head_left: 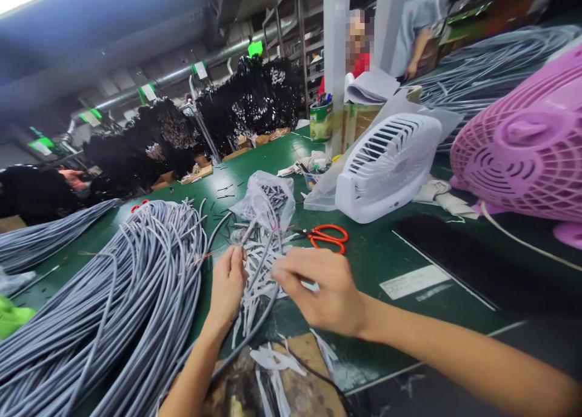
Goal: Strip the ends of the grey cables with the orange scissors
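My left hand [230, 280] is closed on a grey cable [248, 231], whose end sticks up past the fingers. Just to the right, my right hand [321, 290] is bent into a pinch; whatever lies between its fingertips is too blurred to make out. White strips [254, 305] are heaped on the green table under and between both hands. Beyond them sits a clear plastic bag [268, 196] with small dark pieces inside. Red-handled scissors [328, 238] lie behind my right hand. A large bundle of grey cables [136, 296] spreads out left of my left hand.
A white fan [388, 168] and a pink fan [522, 144] stand at the right. A green can [321, 123] holds pens by a pillar. A stained board [304, 374] lies at the near edge. More cables [495, 71] lie behind, where other people are present.
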A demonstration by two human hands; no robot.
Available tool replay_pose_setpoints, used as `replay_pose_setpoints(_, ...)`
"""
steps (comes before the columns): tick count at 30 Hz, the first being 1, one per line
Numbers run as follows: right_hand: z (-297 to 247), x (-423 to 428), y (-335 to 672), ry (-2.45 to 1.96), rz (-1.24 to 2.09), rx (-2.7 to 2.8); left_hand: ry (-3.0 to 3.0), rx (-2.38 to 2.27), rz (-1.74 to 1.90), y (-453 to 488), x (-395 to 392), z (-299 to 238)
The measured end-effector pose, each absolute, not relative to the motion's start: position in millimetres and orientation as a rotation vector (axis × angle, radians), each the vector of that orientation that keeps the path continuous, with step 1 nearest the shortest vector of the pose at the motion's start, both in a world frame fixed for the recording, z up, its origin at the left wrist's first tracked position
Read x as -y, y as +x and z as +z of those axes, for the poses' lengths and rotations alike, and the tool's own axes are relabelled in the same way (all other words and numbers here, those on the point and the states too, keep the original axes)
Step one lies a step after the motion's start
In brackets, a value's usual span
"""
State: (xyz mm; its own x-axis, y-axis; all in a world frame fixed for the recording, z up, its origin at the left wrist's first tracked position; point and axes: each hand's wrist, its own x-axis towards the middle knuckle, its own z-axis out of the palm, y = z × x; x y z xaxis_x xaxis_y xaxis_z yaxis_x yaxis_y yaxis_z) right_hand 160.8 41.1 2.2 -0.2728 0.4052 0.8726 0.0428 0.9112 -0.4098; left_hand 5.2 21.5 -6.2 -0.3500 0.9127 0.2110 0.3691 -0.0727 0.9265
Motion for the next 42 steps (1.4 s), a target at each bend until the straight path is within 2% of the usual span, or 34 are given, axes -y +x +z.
replay_pose_setpoints(4, -10, -56, 148, -0.533, 0.448, 1.987, 1.162, -1.375, 1.357, 8, -14, -1)
replay_pose_setpoints(9, -15, -60, 140, -0.570, 0.483, 1.966, 1.158, -1.346, 1.363, 13, -8, 0)
replay_pose_setpoints(15, -12, -57, 142, -0.582, 0.517, 1.957, 1.343, -1.463, 1.361, 16, -6, -8)
replay_pose_setpoints(21, -10, -60, 143, -0.705, 0.638, 1.920, 1.911, -1.845, 1.296, 18, -2, -8)
replay_pose_setpoints(24, -11, -54, 145, -0.622, 0.532, 1.898, 2.064, -1.919, 1.317, 15, -4, -6)
replay_pose_setpoints(30, -11, -28, 153, -0.088, 0.130, 1.959, 1.671, -1.964, 1.336, 4, -19, -10)
replay_pose_setpoints(36, -16, -52, 146, -0.509, 0.359, 1.967, 1.412, -1.653, 1.444, 5, -12, 0)
replay_pose_setpoints(42, -16, -58, 143, -0.563, 0.421, 1.945, 1.352, -1.616, 1.458, 12, -7, 2)
